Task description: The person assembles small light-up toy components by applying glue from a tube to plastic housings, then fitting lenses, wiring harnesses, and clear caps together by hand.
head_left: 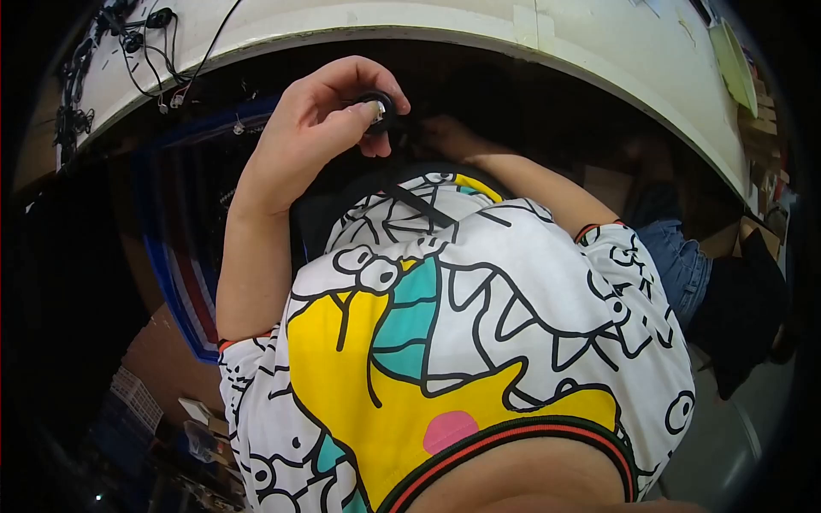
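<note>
My left hand [321, 120] is raised just below the table's edge, its fingers and thumb closed round a small round black part [377, 109]. A small pale, shiny piece shows in the middle of that part, by the thumb tip; its exact kind cannot be made out. Lower and to the right, in the shadow under the table, is my right hand [446, 137]. Its fingers fade into the dark, so whether they hold anything is hidden.
Black cables with small round black parts [158, 19] lie on the white table [445, 19] at the upper left. Below hangs a blue-edged striped sheet or bag [184, 282]. At the right sits another person in jeans [676, 265]; a pale green tray [734, 68] stands beyond.
</note>
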Available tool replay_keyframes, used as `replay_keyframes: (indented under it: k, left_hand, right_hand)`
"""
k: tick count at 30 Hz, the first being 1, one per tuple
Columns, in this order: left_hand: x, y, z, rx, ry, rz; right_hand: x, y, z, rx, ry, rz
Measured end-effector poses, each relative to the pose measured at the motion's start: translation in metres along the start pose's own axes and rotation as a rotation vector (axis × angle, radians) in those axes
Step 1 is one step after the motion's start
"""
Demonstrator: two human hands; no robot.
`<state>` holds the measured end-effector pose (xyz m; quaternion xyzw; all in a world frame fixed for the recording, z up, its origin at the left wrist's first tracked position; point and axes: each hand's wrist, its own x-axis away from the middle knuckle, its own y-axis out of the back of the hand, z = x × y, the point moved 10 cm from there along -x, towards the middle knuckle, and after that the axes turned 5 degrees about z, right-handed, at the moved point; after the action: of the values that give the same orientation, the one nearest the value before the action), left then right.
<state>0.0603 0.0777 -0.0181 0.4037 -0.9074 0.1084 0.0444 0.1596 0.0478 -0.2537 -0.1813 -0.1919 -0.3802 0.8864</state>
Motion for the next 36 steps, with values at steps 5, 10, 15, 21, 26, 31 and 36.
replay_keyframes:
  k: [5, 10, 15, 21, 26, 31, 36]
  left_hand:
    - [-0.002, 0.001, -0.007, 0.118, -0.082, 0.01]
    - [0.0, -0.001, -0.008, 0.015, -0.124, 0.004]
    - [0.001, 0.002, -0.007, 0.111, -0.142, 0.058]
    - [0.002, 0.005, -0.005, 0.079, -0.128, 0.057]
    - [0.003, 0.006, -0.006, 0.083, -0.178, -0.032]
    - [0.004, 0.014, -0.003, -0.095, -0.134, -0.175]
    - [0.002, 0.01, 0.0, -0.081, -0.056, -0.143]
  right_hand:
    - [-0.005, 0.006, -0.004, 0.002, 0.02, -0.049]
    - [0.003, 0.002, 0.003, 0.078, 0.026, -0.02]
    - [0.003, 0.006, -0.001, 0.109, 0.005, -0.022]
    - [0.0, 0.009, -0.005, 0.094, 0.02, -0.024]
    - [0.007, 0.036, -0.009, 0.055, -0.076, -0.261]
    - [0.017, 0.038, 0.002, 0.016, -0.033, -0.261]
    - [0.015, 0.035, 0.002, 0.096, 0.003, -0.225]
